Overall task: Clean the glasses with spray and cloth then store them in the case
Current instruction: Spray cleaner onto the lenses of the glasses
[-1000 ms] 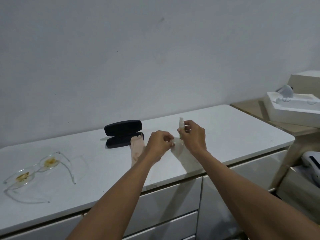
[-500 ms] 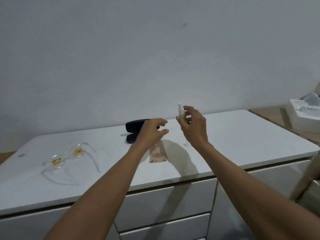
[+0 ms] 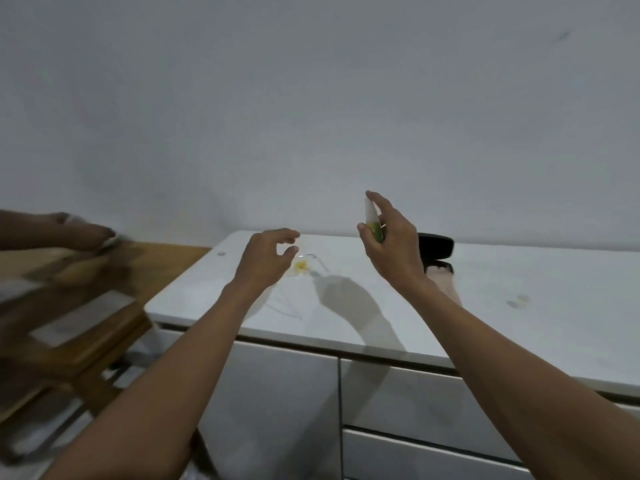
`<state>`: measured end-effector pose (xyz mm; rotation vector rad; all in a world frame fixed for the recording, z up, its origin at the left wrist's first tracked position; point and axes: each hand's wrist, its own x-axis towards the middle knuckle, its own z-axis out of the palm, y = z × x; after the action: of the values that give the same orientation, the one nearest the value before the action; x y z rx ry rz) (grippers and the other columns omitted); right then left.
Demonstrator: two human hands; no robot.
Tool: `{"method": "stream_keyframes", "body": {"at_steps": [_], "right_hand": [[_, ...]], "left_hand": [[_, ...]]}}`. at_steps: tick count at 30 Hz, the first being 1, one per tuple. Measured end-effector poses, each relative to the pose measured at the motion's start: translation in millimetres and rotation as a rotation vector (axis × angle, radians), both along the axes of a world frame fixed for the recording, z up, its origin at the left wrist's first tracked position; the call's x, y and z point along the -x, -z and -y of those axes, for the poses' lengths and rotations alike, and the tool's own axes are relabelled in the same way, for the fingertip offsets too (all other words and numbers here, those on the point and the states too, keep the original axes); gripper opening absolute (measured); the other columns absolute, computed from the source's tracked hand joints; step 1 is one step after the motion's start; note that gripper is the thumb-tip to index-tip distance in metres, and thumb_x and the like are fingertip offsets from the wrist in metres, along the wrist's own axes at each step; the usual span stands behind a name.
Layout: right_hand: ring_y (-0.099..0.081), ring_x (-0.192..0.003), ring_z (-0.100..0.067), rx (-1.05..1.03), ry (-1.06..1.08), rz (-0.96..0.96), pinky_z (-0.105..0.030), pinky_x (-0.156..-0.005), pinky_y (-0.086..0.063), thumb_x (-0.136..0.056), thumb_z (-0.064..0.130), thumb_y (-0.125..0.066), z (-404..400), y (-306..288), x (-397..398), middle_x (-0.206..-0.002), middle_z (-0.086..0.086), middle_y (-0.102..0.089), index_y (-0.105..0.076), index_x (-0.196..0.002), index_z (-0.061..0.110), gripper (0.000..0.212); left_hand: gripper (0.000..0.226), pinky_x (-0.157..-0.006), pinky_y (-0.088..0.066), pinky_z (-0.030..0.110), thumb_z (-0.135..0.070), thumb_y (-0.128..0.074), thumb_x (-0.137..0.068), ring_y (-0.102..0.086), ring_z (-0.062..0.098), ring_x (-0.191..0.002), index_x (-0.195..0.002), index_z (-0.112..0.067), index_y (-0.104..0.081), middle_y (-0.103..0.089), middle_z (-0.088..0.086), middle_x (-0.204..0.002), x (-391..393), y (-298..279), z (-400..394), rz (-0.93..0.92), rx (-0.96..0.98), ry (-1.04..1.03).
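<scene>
Right hand [image 3: 391,242] grips the spray bottle [image 3: 373,221]; left hand [image 3: 268,259] hovers, fingers loosely curled, empty.
Glasses [image 3: 303,266] lie on the table [image 3: 519,327] under the left hand, mostly hidden, one stained lens showing. Right of them, the case [image 3: 435,248] and cloth [image 3: 445,280] are partly covered by the right hand.

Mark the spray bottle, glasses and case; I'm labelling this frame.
spray bottle [image 3: 373,226], head view: lower green body.
glasses [image 3: 300,266], head view: yellow-smeared lens.
case [image 3: 435,247], head view: black lid.
</scene>
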<state>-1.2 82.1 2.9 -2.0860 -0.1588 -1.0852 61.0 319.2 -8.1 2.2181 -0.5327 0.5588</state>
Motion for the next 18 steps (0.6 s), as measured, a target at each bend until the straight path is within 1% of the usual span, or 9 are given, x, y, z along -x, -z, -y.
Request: {"method": "stream_keyframes", "body": {"at_steps": [2, 4, 5, 7, 9, 11, 13, 15, 18], "right_hand": [[-0.053, -0.082, -0.012, 0.012, -0.031, -0.016, -0.025, -0.082, -0.043, -0.096, 0.019, -0.063, -20.4, 3.2, -5.3, -0.095, 0.008, -0.056, -0.051, -0.145, 0.025, 0.051], [-0.053, -0.087, -0.012, 0.022, -0.058, -0.023, -0.026, -0.084, -0.043, -0.096, 0.017, -0.059, -36.6, 6.2, -10.2, -0.102, 0.006, -0.059, -0.051, -0.145, 0.024, 0.050], [-0.054, -0.088, -0.013, 0.022, -0.072, -0.029, -0.027, -0.084, -0.043, -0.096, 0.016, -0.058, -42.9, 8.2, -12.9, -0.105, 0.005, -0.061, -0.050, -0.145, 0.024, 0.050], [-0.056, -0.087, -0.016, 0.009, -0.095, -0.050, -0.030, -0.082, -0.044, -0.096, 0.015, -0.055, -52.7, 11.8, -17.3, -0.106, 0.001, -0.064, -0.050, -0.144, 0.025, 0.049], [-0.055, -0.083, -0.018, -0.006, -0.101, -0.075, -0.031, -0.077, -0.042, -0.096, 0.014, -0.053, -58.8, 15.5, -20.1, -0.098, 0.000, -0.063, -0.050, -0.142, 0.025, 0.048], [-0.051, -0.070, -0.016, -0.011, -0.095, -0.098, -0.028, -0.067, -0.037, -0.097, 0.012, -0.051, -61.7, 19.3, -21.0, -0.079, 0.005, -0.057, -0.051, -0.140, 0.025, 0.045], [-0.050, -0.060, -0.010, 0.000, -0.077, -0.120, -0.024, -0.058, -0.033, -0.097, 0.012, -0.049, -61.7, 22.8, -22.3, -0.065, 0.007, -0.051, -0.052, -0.139, 0.026, 0.044], [-0.049, -0.056, -0.009, 0.011, -0.063, -0.145, -0.022, -0.054, -0.033, -0.097, 0.013, -0.048, -59.7, 25.9, -23.4, -0.059, 0.005, -0.050, -0.051, -0.139, 0.027, 0.044], [-0.050, -0.055, -0.011, 0.024, -0.060, -0.176, -0.024, -0.054, -0.034, -0.098, 0.014, -0.047, -54.7, 29.7, -23.5, -0.059, 0.001, -0.052, -0.049, -0.142, 0.030, 0.047]], "left_hand": [[0.028, -0.101, -0.051, 0.040, -0.010, -0.064, -0.093, -0.067, 0.017, -0.109, -0.116, -0.021, -0.075, -0.075, -0.002, -0.115, 2.5, 9.2, -28.6, 0.032, -0.048, -0.073], [0.036, -0.103, -0.050, 0.042, -0.002, -0.057, -0.092, -0.064, 0.020, -0.113, -0.117, -0.023, -0.074, -0.072, -0.002, -0.121, 4.2, 19.3, -54.1, 0.048, -0.118, -0.117], [0.041, -0.103, -0.050, 0.041, 0.001, -0.055, -0.089, -0.064, 0.020, -0.114, -0.116, -0.024, -0.074, -0.071, -0.002, -0.122, 4.9, 24.6, -65.1, 0.047, -0.152, -0.123], [0.049, -0.104, -0.048, 0.033, 0.006, -0.055, -0.084, -0.063, 0.019, -0.117, -0.116, -0.025, -0.074, -0.071, -0.004, -0.122, 6.0, 35.6, -81.1, 0.023, -0.200, -0.123], [0.046, -0.100, -0.048, 0.029, 0.005, -0.061, -0.083, -0.064, 0.019, -0.114, -0.117, -0.024, -0.074, -0.071, -0.003, -0.121, 6.8, 44.7, -87.4, -0.016, -0.200, -0.116], [0.041, -0.093, -0.050, 0.030, -0.001, -0.070, -0.085, -0.066, 0.020, -0.108, -0.118, -0.025, -0.074, -0.072, -0.001, -0.118, 6.2, 52.3, -86.7, -0.051, -0.159, -0.103], [0.040, -0.090, -0.049, 0.027, -0.006, -0.075, -0.085, -0.066, 0.020, -0.105, -0.120, -0.024, -0.073, -0.072, 0.000, -0.118, 4.5, 58.6, -82.7, -0.046, -0.129, -0.089], [0.038, -0.092, -0.051, 0.028, -0.008, -0.076, -0.086, -0.066, 0.019, -0.105, -0.121, -0.022, -0.073, -0.072, 0.000, -0.119, 1.3, 64.4, -78.1, -0.030, -0.101, -0.079], [0.034, -0.093, -0.056, 0.036, -0.007, -0.075, -0.087, -0.067, 0.022, -0.103, -0.119, -0.019, -0.074, -0.073, 0.001, -0.119, -4.1, 69.3, -71.4, -0.010, -0.064, -0.077]]}}
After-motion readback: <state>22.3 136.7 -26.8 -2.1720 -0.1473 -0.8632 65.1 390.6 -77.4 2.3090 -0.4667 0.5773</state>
